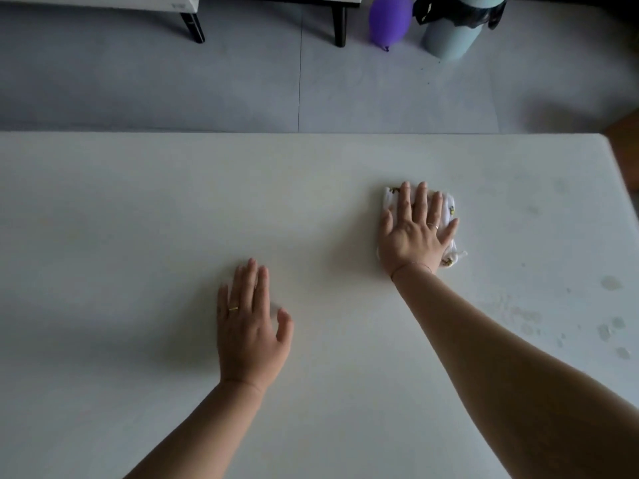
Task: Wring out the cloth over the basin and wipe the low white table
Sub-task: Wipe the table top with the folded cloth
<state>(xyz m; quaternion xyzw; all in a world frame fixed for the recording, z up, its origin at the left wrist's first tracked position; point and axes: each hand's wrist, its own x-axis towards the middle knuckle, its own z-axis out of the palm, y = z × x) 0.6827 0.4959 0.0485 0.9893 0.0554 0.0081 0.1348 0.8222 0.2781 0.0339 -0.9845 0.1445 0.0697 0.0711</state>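
Observation:
The low white table (pixel 138 219) fills most of the head view. A small white cloth (pixel 449 205) with yellow marks lies bunched on it, right of centre. My right hand (pixel 415 229) is pressed flat on top of the cloth with fingers spread, covering most of it. My left hand (pixel 250 323) rests palm down on the bare tabletop nearer to me, fingers apart, holding nothing. Wet patches (pixel 612 326) show on the table's right side. No basin is in view.
Beyond the table's far edge is grey tiled floor (pixel 173 81). A purple balloon (pixel 389 19) and a pale bin (pixel 449 32) with a black liner stand at the back right. Dark legs of white furniture (pixel 193 25) stand at the back left.

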